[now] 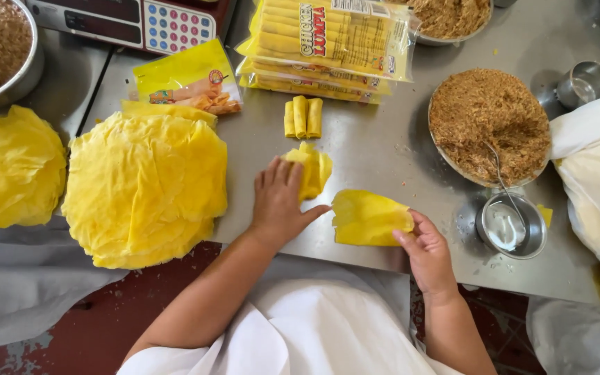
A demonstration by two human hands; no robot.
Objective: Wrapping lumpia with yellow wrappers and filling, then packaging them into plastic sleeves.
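My left hand point(279, 201) lies flat on the steel table point(383, 139), fingers spread, its fingertips touching a small folded yellow wrapper piece point(312, 169). My right hand point(426, 251) pinches the near right corner of a folded yellow wrapper point(368, 217) that lies at the table's front edge. Three finished yellow rolls point(303, 117) lie side by side just beyond. A big stack of round yellow wrappers point(144, 187) sits to the left of my left hand.
A tray of brown filling point(487, 121) with a spoon point(500, 173) stands right, with a small steel bowl of white paste point(510, 226) in front. Bagged rolls point(331, 42) lie at the back, an empty yellow bag point(189, 80) and scale point(126, 21) back left, another wrapper stack point(12, 167) far left.
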